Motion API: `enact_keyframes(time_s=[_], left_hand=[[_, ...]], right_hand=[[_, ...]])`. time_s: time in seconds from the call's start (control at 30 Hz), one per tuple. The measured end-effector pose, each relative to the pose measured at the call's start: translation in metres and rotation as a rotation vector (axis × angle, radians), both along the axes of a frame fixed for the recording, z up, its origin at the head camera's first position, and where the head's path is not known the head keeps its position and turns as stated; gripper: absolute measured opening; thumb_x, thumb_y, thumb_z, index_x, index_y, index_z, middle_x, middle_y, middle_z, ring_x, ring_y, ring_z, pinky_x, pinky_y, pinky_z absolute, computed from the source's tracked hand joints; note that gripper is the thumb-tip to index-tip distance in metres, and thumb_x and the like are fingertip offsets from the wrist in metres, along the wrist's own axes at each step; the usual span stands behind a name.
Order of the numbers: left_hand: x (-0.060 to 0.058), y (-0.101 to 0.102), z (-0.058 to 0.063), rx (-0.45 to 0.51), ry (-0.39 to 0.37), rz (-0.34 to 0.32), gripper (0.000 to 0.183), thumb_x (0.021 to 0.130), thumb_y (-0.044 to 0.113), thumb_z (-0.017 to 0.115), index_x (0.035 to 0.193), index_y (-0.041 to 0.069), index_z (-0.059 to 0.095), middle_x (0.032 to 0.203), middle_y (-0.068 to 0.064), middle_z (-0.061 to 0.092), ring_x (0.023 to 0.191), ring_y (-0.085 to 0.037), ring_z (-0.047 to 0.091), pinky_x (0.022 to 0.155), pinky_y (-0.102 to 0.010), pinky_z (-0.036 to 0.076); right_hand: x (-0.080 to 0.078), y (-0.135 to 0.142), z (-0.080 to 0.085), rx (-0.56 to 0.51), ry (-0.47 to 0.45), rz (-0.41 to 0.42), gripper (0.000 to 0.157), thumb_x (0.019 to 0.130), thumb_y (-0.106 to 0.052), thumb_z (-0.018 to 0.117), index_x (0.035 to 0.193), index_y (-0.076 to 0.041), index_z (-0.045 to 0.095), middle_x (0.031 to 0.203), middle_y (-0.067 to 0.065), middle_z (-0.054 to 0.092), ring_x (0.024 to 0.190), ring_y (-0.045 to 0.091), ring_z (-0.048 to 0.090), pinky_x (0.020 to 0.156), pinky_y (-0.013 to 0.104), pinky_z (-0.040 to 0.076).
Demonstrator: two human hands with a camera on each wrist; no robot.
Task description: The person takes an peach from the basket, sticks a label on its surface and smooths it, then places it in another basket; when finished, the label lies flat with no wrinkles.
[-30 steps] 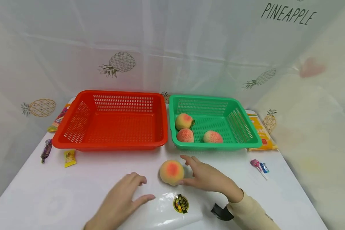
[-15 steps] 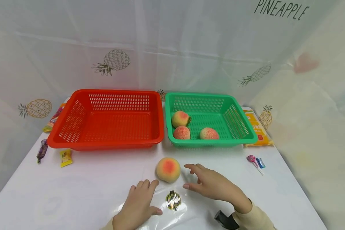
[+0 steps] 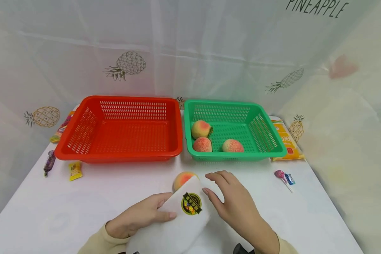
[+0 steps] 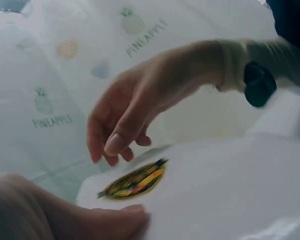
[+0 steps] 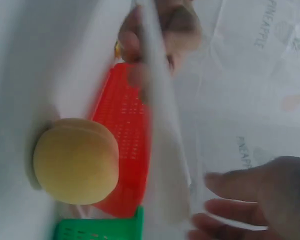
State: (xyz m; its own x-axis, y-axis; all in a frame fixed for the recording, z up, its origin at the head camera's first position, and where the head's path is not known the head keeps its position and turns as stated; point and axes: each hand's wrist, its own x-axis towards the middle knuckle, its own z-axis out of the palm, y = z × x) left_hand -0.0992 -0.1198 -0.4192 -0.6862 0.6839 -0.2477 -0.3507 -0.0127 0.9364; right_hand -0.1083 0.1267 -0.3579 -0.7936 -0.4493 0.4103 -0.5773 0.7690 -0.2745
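Observation:
A white plastic bag (image 3: 174, 225) with a round black-and-gold fruit sticker (image 3: 191, 204) is raised off the table. My left hand (image 3: 143, 213) pinches its left edge, thumb on top and fingers beneath. My right hand (image 3: 236, 204) hovers by the bag's upper right corner with fingers loosely bent; in the right wrist view a small gap shows between these fingers and the bag (image 5: 167, 150). Behind the bag a peach (image 3: 181, 179) rests on the table, partly covered by it in the head view and fully seen as a peach (image 5: 76, 161) in the right wrist view.
A red basket (image 3: 131, 157) stands at the back left. Beside it a green basket (image 3: 235, 155) holds a few peaches (image 3: 233, 145). Wrapped sweets (image 3: 75, 170) lie at left, a lollipop (image 3: 280, 175) at right. A yellow packet (image 3: 287, 141) sits by the green basket.
The bag lay flat under the hands; my left hand now grips it and has lifted it in front of the peach. My right hand has left the peach's side and hovers near the bag's corner.

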Motion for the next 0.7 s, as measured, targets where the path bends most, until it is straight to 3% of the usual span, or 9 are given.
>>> enact_keyframes(time_s=[0.1,0.23,0.37,0.7], left_hand=[[-0.004,0.001,0.007,0.075,-0.064,0.008,0.038,0.086,0.016,0.056,0.122,0.005,0.047,0.107,-0.012,0.062,0.09,-0.024,0.063,0.074,-0.037,0.051],[-0.008,0.005,0.015,0.136,-0.094,-0.024,0.036,0.087,0.016,0.054,0.121,0.003,0.048,0.108,-0.011,0.062,0.092,-0.024,0.062,0.076,-0.037,0.05],[-0.01,0.01,0.022,0.15,-0.076,-0.043,0.032,0.087,0.015,0.053,0.116,0.001,0.052,0.101,-0.011,0.064,0.088,-0.022,0.064,0.073,-0.037,0.051],[-0.011,0.017,0.026,0.047,-0.043,0.012,0.032,0.085,0.022,0.057,0.112,0.005,0.056,0.097,-0.011,0.066,0.083,-0.024,0.065,0.069,-0.038,0.052]], right_hand=[[0.006,-0.006,0.005,-0.068,0.129,0.081,0.029,0.075,-0.024,0.069,0.102,-0.016,0.061,0.099,-0.009,0.053,0.093,0.007,0.047,0.079,0.019,0.04],[0.015,-0.014,0.005,-0.06,0.155,0.168,0.031,0.073,-0.027,0.071,0.1,-0.015,0.062,0.1,-0.007,0.054,0.093,0.009,0.047,0.082,0.018,0.038],[0.017,-0.017,0.001,-0.047,0.154,0.157,0.032,0.072,-0.03,0.072,0.099,-0.016,0.061,0.101,-0.007,0.054,0.094,0.009,0.047,0.084,0.018,0.039],[0.015,-0.013,-0.002,-0.084,0.171,0.144,0.019,0.075,-0.017,0.067,0.094,-0.016,0.063,0.097,-0.008,0.056,0.09,0.008,0.05,0.08,0.02,0.041]])
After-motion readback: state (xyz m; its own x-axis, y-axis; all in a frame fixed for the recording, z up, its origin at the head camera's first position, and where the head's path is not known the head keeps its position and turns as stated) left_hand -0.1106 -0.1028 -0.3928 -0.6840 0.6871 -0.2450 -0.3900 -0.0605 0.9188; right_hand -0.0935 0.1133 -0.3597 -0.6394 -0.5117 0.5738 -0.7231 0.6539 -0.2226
